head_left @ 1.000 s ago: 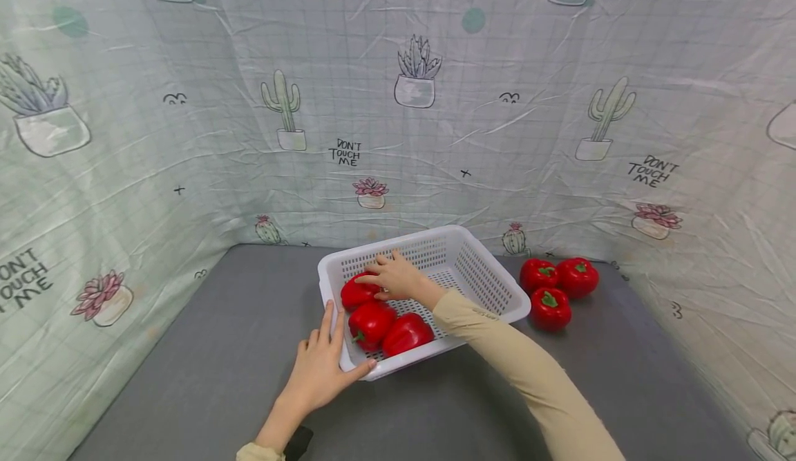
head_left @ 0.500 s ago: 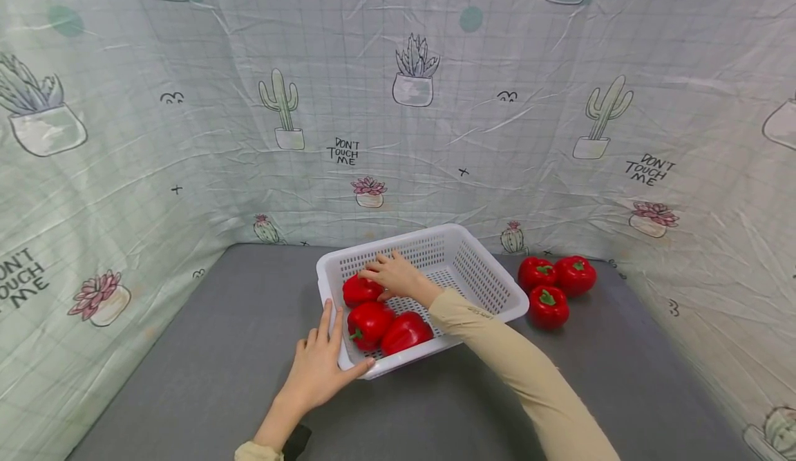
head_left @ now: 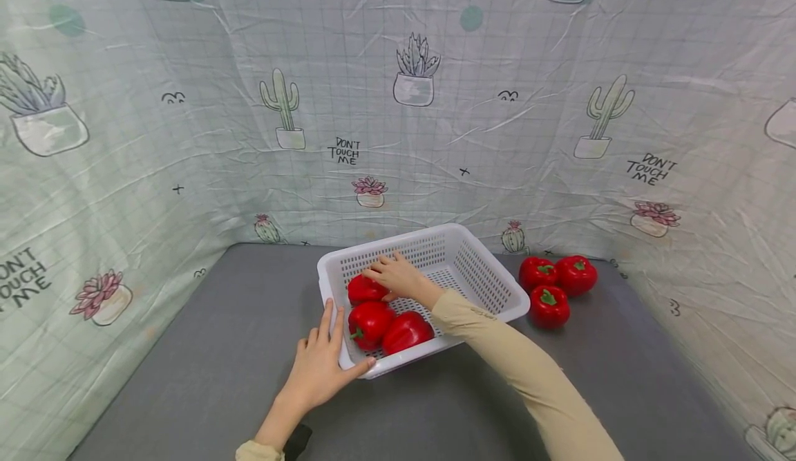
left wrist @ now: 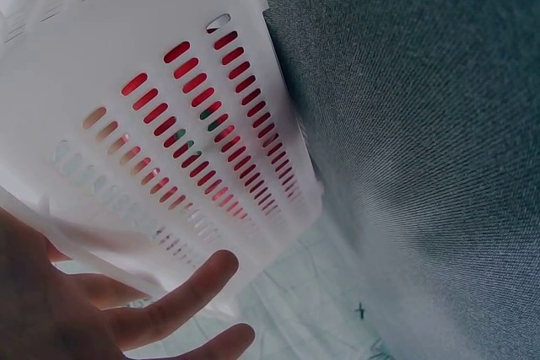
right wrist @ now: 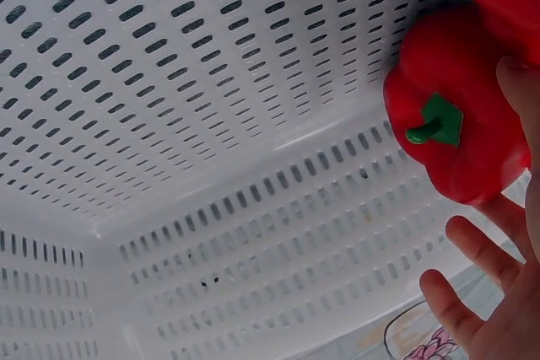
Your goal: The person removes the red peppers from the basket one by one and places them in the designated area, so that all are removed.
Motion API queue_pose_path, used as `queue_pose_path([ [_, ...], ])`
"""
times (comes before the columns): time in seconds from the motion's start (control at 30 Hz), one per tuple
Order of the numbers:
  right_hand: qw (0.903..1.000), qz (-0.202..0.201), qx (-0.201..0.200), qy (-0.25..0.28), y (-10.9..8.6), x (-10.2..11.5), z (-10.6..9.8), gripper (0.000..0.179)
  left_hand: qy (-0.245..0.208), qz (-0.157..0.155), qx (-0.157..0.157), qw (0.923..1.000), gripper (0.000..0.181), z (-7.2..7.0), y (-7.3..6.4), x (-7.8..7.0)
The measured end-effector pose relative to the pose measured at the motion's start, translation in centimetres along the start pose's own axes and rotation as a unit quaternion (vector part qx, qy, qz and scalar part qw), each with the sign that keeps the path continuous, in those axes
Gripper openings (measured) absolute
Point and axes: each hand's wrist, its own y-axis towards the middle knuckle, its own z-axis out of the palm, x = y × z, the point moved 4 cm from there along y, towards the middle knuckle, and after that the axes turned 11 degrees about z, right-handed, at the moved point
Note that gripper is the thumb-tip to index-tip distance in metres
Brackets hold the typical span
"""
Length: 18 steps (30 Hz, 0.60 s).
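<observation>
A white slotted plastic basket (head_left: 495,265) stands on the grey tabletop with several red bell peppers in its left part. My right hand (head_left: 398,278) reaches inside and grips the rearmost bell pepper (head_left: 363,290), its thumb on one side and fingers on the other. In the right wrist view that pepper's green stem (right wrist: 439,121) faces the camera. Two more peppers, one at the left (head_left: 370,326) and one at the front (head_left: 407,333), lie close together. My left hand (head_left: 319,364) rests spread at the basket's front left corner, fingers straight along the left side, thumb on the front rim.
Right of the basket, a cluster of red bell peppers stands on the table: one at the front (head_left: 550,307), one behind it (head_left: 537,274) and one farther right (head_left: 576,276). A cactus-print cloth (head_left: 348,67) walls the table at the back and sides.
The pepper under my right hand has shifted slightly to the right within the basket, away from its left wall. My left hand and the basket look unmoved.
</observation>
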Motion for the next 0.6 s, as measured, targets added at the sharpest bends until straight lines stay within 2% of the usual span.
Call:
queue_pose_path([
  [0.3,0.9999,0.007,0.010,0.009,-0.7,-0.9,0.5,0.066,0.000,0.004,-0.008,1.0000,0.100,0.1,0.1,0.0],
  [0.6,0.9991,0.008,0.022,0.036,-0.9,-1.2,0.1,0.067,0.001,0.003,-0.010,0.9999,0.099,0.1,0.1,0.0],
])
